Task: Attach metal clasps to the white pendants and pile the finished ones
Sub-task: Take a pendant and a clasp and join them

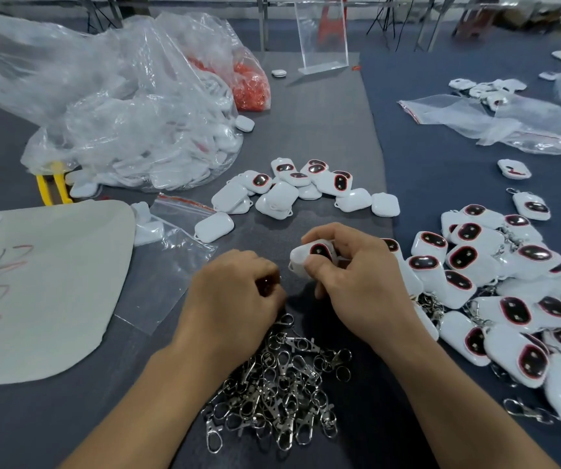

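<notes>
Two hands at work over the grey felt table. My right hand grips one white pendant, thumb and curled fingers wrapped round it, its dark red-rimmed window facing up, lifted just above the felt. My left hand sits just beside it, fingers curled tight toward the palm with something small and dark at the tips. Whether that is a clasp I cannot tell. Right below my wrists lies the heap of metal clasps, swivel hooks and rings all tangled. Off to my right, the pile of finished pendants, clasps poking out between them. Ahead of my hands, a smaller cluster of bare pendants, some face up, some face down. Far left, a big clear plastic bag stuffed with more white pendants, and yellow tool handles poking out beside it.
</notes>
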A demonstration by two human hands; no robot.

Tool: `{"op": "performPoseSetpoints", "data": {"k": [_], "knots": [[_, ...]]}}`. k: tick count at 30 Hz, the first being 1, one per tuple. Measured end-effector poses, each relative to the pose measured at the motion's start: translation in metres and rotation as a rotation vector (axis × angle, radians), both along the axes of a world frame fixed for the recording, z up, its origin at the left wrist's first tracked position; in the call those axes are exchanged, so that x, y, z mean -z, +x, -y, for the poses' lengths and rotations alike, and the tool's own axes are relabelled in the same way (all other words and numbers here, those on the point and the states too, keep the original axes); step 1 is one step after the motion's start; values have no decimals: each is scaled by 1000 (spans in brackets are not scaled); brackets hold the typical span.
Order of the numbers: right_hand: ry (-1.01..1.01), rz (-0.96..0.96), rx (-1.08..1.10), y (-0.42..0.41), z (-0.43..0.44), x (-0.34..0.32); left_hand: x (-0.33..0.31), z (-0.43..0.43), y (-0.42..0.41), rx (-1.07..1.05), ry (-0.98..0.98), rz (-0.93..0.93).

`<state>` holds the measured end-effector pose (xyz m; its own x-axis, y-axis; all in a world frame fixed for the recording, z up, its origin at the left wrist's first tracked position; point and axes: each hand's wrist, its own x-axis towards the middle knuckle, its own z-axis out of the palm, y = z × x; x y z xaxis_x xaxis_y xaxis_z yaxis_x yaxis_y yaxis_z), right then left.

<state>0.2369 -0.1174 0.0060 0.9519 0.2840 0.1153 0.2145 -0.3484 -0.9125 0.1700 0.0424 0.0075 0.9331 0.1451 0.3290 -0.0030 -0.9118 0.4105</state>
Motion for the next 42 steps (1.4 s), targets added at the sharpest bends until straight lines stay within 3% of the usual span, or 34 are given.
{"op": "performPoseSetpoints", "data": {"k": [7, 26, 29, 34, 42], "knots": [[-99, 12, -55, 2, -1, 0, 2, -11, 6, 151, -313, -97], [-230, 15, -130, -1, 3, -12, 5, -9, 3, 104, -337, -68], [-141, -61, -110, -5, 1, -11, 5, -7, 2, 87, -335, -17], [207, -420, -52, 0, 5, -17, 0, -7, 3, 122, -503, 83], [437, -669, -133, -1, 8, -25, -4, -6, 6, 182, -812, 3]]}}
